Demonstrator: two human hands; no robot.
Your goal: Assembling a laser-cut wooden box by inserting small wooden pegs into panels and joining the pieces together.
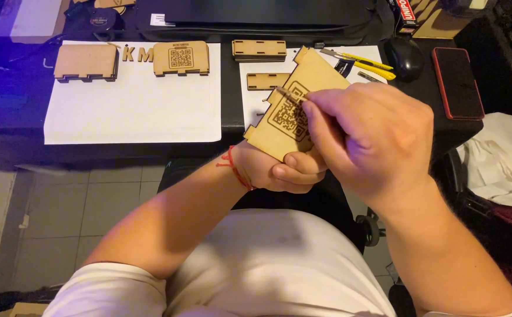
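The person is holding a flat wooden panel point(294, 111) in front of the body, above the lap and just before the near edge of the dark tabletop point(232, 88). The panel is light brown, has a notched edge and carries a dark engraved square code on its face. It is tilted, so one corner is pointing up and away toward the tabletop.

The left hand point(279, 167) is supporting the panel from below. Its fingers point(300, 161) are curling around the lower edge and are clenched on the wood. A red string is tied around this wrist.

The right hand point(373, 138) is coming from the right side and is lying over the right part of the panel. Its fingers are pinching a thin stick-like tool point(291, 95), and the tip is touching the engraved code. The long axis of the tool is running from the fingers up and to the left, across the face of the panel. So the right hand is the nearer one to the engraved area, while the left hand is only carrying the piece. The right wrist is bent a little downward and the forearm is entering from the lower right.

On the tabletop, well apart from the hands, a white sheet point(133, 108) is bearing more wooden pieces, and a yellow utility knife point(364, 63), a black mouse point(404, 57) and a red phone point(457, 82) are lying to the right.
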